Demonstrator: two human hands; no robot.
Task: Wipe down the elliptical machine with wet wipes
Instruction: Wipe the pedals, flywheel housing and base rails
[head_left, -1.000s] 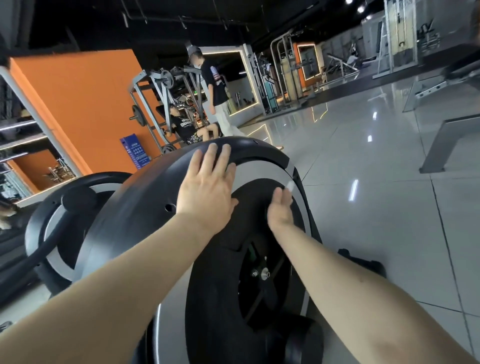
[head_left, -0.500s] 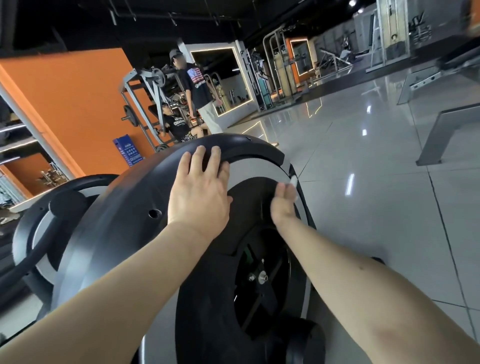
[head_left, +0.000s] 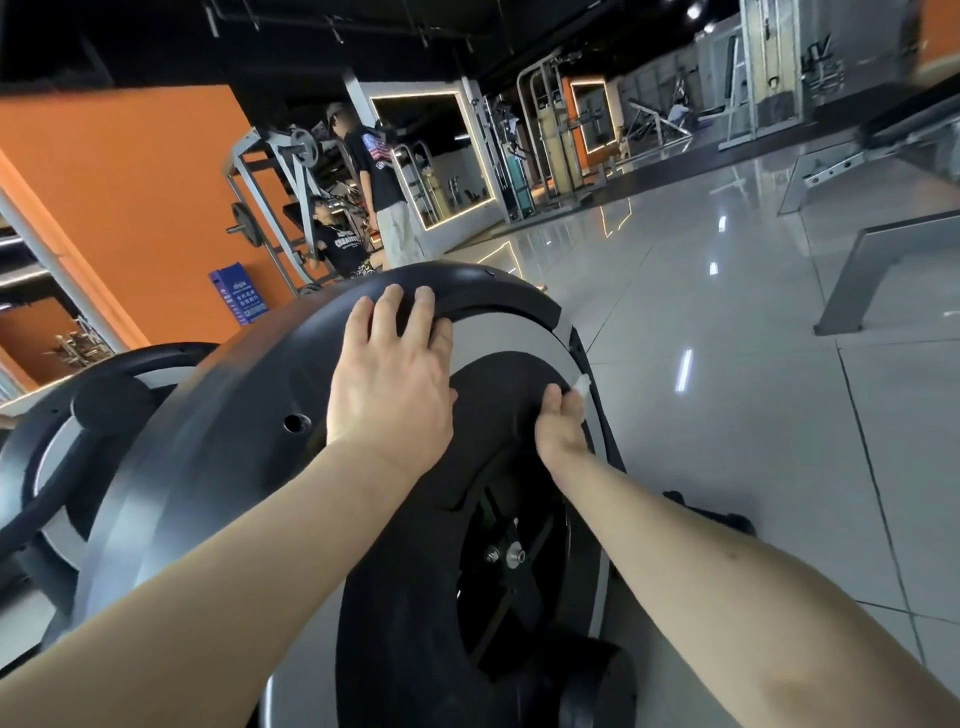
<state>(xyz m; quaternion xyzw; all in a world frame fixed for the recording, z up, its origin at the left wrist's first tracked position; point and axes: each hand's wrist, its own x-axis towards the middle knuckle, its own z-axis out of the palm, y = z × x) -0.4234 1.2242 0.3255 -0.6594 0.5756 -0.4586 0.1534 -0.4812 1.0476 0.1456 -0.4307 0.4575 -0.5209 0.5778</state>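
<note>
Fingers spread, left hand rests on round matte-black flywheel housing; right hand, fingers together, presses white wet wipe under fingertips.

The round matte-black plastic flywheel housing of the elliptical carries a broad silver-grey ring around a black inner disc, and a white wet wipe shows against that ring. At the far left a flat orange wall bears a blue sign with white lettering — at the right the glossy light-grey tiled floor is ruled with thin dark grout lines and streaked with white reflections. Far off, a person's black T-shirt has a red, white and blue flag print above beige shorts.
</note>
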